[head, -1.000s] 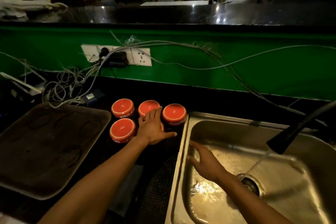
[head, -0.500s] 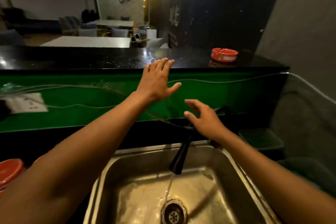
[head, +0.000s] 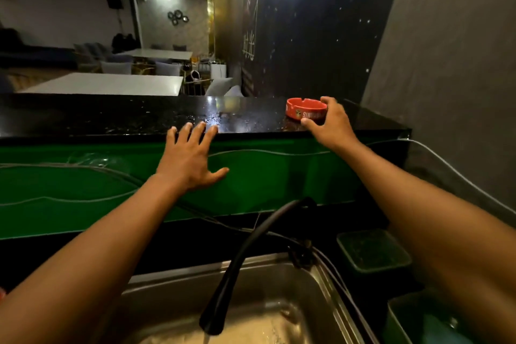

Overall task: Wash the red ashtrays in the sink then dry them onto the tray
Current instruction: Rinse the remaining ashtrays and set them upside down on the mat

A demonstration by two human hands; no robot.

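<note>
Setting: service side of a bar or café, dim lighting. Landmark is the raised black counter (head: 139, 117) with a green front panel. Below and on the near side of it, a steel sink (head: 279, 282) with a black tap (head: 237, 268). Beyond the counter, a seating room: white tables (head: 106, 84) and cushioned chairs (head: 116, 67). On the counter, a branded red ashtray (head: 305, 109).

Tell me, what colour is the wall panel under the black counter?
Green panel, seen in the head view, the only one.
</note>
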